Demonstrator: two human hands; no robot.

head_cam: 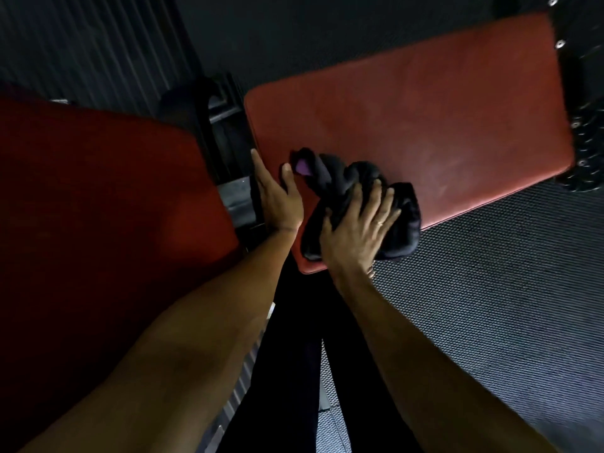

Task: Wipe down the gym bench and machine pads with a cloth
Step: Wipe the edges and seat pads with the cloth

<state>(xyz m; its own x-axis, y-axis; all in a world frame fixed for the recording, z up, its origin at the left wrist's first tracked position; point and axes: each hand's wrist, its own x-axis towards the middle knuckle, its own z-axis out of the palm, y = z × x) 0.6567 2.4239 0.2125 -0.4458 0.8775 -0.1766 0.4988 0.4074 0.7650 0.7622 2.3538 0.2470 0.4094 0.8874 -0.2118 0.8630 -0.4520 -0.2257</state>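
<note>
A red padded bench section [425, 119] runs from the centre to the upper right. A bunched black cloth [353, 181], with a purple patch showing at its far end, lies on the pad's near corner. My right hand [356, 233] lies on top of the cloth with fingers spread and pressing it onto the pad. My left hand [277, 197] rests with straight fingers along the pad's left edge, thumb on the red surface just beside the cloth. A second red pad [98, 207] fills the left side.
A black metal frame and bracket [225, 132] sit in the gap between the two pads. Textured dark rubber flooring [490, 305] spreads under the bench at the right. Bolted black hardware [585, 138] lines the right pad's far end. My dark trouser legs [287, 354] stand below.
</note>
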